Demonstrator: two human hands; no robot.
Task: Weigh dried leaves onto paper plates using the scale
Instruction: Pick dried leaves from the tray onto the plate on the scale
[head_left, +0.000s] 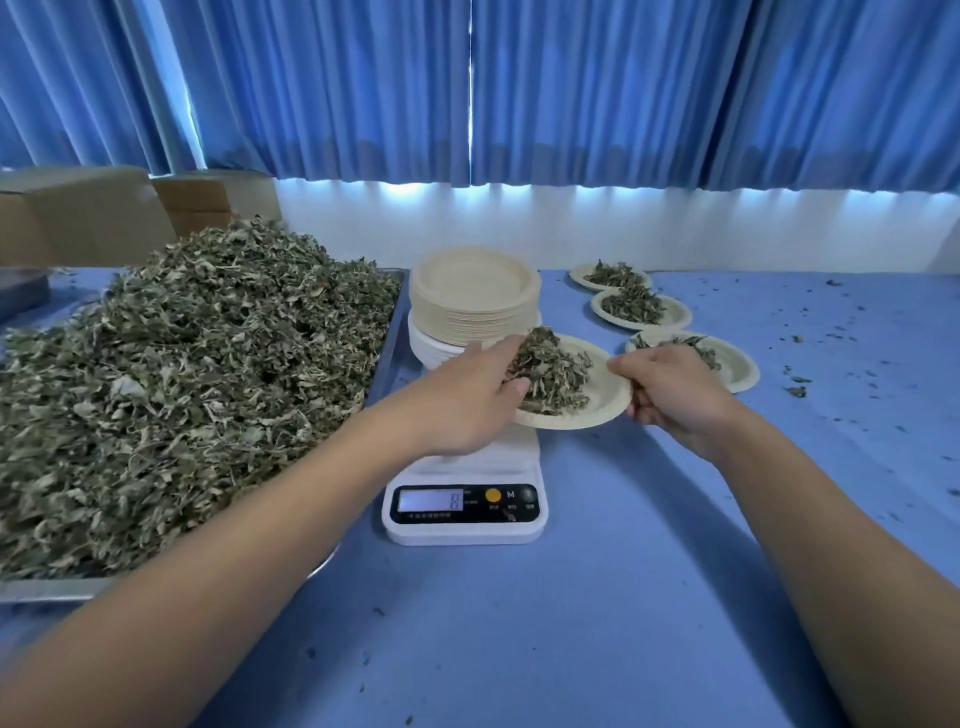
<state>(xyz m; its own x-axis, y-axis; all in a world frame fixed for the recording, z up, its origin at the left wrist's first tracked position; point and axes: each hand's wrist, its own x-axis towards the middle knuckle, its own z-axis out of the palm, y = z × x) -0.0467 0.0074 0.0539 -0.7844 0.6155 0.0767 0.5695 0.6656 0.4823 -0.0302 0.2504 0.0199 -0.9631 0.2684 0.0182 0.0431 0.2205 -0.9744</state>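
Observation:
A white digital scale (465, 512) stands in the middle of the blue table, its display showing 8. On it sits a paper plate (605, 402) bearing a small heap of dried leaves (558, 376). My left hand (470, 400) is over the plate's left edge and holds a clump of leaves between thumb and fingers. My right hand (670, 392) pinches the plate's right rim. A big pile of dried leaves (171, 384) fills a metal tray (387, 358) on the left.
A stack of unused paper plates (475, 296) stands behind the scale. Three plates with leaves (732, 364) (675, 314) (584, 273) lie in a row at the right. Leaf crumbs dot the table. Cardboard boxes (83, 213) and blue curtains are at the back.

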